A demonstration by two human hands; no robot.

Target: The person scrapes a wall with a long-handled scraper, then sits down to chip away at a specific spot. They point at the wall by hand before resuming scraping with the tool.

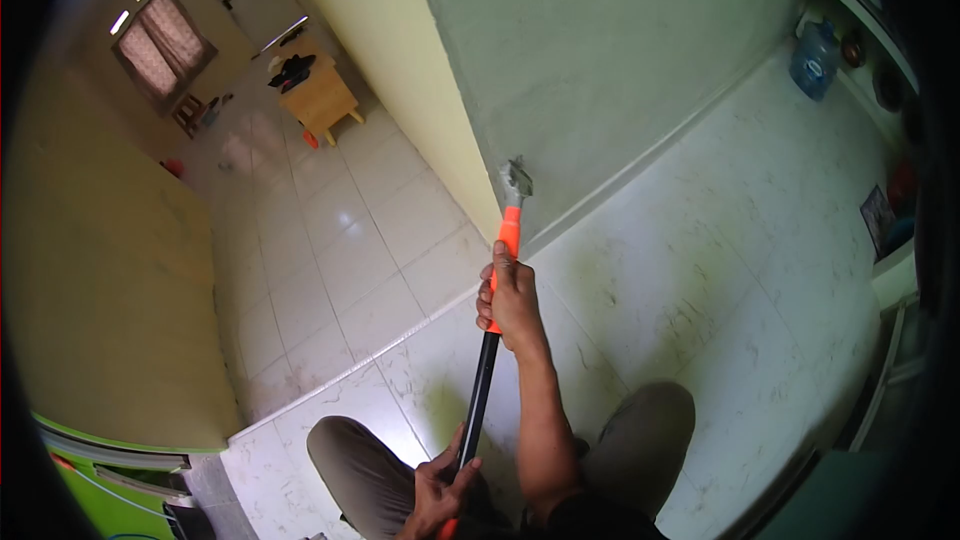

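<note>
A long-handled scraper [482, 390], with a black shaft, orange grips and a grey, blotchy metal head [516, 180], slants up and away from me. Its head is at the grey wall [620, 70], close to the corner where the cream wall face [375, 35] begins. My right hand [512, 295] is wrapped around the orange grip below the head. Lower down, my left hand [440, 490] closes on the black shaft between my knees, near an orange part at the bottom end.
White tiled floor [660, 290] with dark smudges surrounds me. A raised strip [400, 330] crosses it into another room with a wooden desk [320, 95]. A blue water jug [815, 60] and shelves [865, 0] stand right; a green object [100, 490] is lower left.
</note>
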